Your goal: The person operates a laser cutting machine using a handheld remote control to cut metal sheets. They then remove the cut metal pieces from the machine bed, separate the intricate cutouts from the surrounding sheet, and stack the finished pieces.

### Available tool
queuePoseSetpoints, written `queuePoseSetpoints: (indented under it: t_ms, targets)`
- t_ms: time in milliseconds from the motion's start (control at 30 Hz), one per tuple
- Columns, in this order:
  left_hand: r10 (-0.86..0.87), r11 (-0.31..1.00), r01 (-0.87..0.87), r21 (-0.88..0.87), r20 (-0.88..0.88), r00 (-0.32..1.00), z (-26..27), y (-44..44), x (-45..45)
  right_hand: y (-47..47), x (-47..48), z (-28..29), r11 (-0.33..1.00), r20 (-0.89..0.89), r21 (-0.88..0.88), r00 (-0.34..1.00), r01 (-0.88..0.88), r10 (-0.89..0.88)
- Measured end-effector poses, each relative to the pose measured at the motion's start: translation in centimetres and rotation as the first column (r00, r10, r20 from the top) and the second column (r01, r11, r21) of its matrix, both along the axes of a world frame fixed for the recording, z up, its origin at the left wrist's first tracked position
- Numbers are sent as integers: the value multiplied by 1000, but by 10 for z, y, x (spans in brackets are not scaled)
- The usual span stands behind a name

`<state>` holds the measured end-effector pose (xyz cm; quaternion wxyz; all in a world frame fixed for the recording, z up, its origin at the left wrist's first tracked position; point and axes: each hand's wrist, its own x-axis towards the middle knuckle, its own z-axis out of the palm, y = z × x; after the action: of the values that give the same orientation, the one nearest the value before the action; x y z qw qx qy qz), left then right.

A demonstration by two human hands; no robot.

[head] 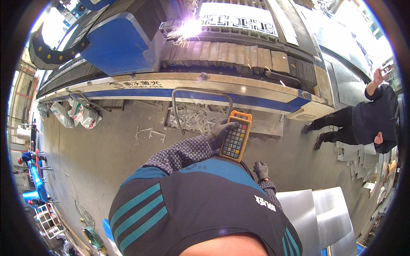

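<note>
A gloved left hand of mine (221,132) is closed around an orange-rimmed handheld remote control (235,137) with rows of keys, its thumb over the keypad. My right hand (261,169), also gloved, hangs lower beside my body with its fingers curled; whether it holds anything cannot be told. Beyond the remote stands a laser cutting machine (192,81) with a white and blue side rail. On its bed lies a metal sheet with a cut fretwork pattern (237,19). Bright sparks (190,30) fly at the sheet's left end.
A metal loop handle (174,105) rises by a tray of metal offcuts (192,118) beneath the machine. Filled plastic bags (85,115) hang at left. Another person (368,121) stands at right near stacked sheets. Bare metal sheets (301,211) lie at lower right. A cable (85,212) trails over the floor.
</note>
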<state>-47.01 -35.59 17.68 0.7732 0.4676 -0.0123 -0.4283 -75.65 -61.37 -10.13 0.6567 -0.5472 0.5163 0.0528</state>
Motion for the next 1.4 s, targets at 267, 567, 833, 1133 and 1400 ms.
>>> queuePoseSetpoints:
  t_ms: [267,567,833,1133,1400]
  targets:
    - [2,1000,-2,-12,-2,1000,-3,-1,0,2,-7,0,1000,111,7,994,-21,20]
    - [-1,1000,0,-29,-8,1000,-5,-2,-1,-2,-14,-16,990,201,137,979,7,-34]
    - [-19,999,17,-51,-55,998,0,7,0,-3,-29,-53,967,293,251,956,-46,-31]
    - [-15,999,10,49,88,996,-11,17,10,21,-21,-45,999,78,-25,997,-27,29]
    - [134,990,-128,55,-129,982,-17,42,56,15,4,-9,989,7,-143,999,36,-35]
